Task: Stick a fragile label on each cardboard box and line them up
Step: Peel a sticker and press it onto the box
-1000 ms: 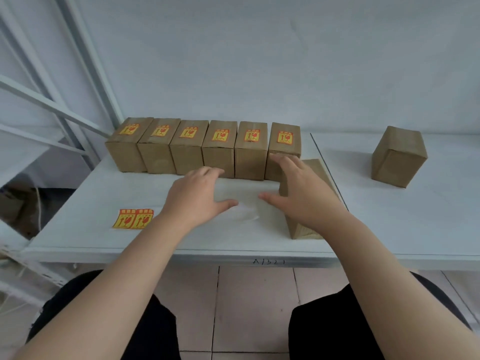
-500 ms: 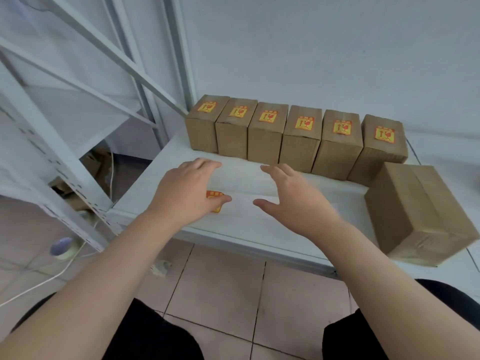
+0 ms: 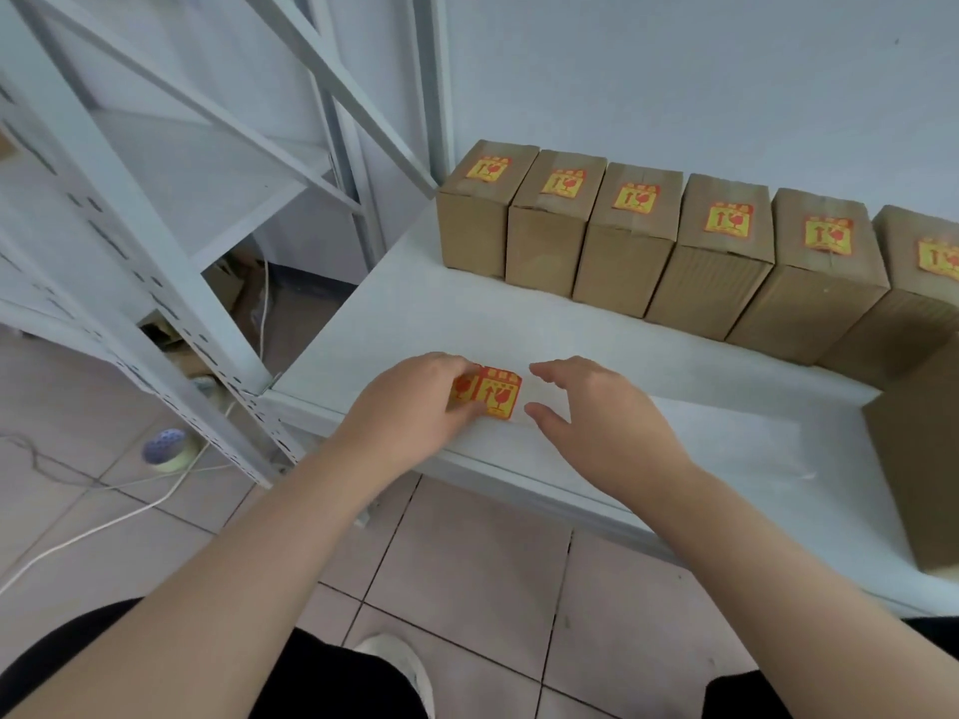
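Several brown cardboard boxes (image 3: 633, 241) stand side by side in a row along the back of the white table (image 3: 597, 334), each with a yellow-and-red fragile label on top. A small strip of fragile labels (image 3: 495, 391) lies near the table's front left corner. My left hand (image 3: 415, 402) rests on the strip's left part, its fingers covering one label. My right hand (image 3: 597, 417) hovers just right of the strip, fingers apart, holding nothing. An unlabelled box (image 3: 918, 459) lies at the right edge of the view.
A white metal rack (image 3: 171, 236) stands to the left of the table. On the tiled floor below it lie a roll of tape (image 3: 168, 448) and a white cable (image 3: 104, 526). A white wall runs behind the boxes.
My view swung left and both hands travelled left from the unlabelled box to the label strip. My left hand now presses on the strip; my right hand has come up beside it.
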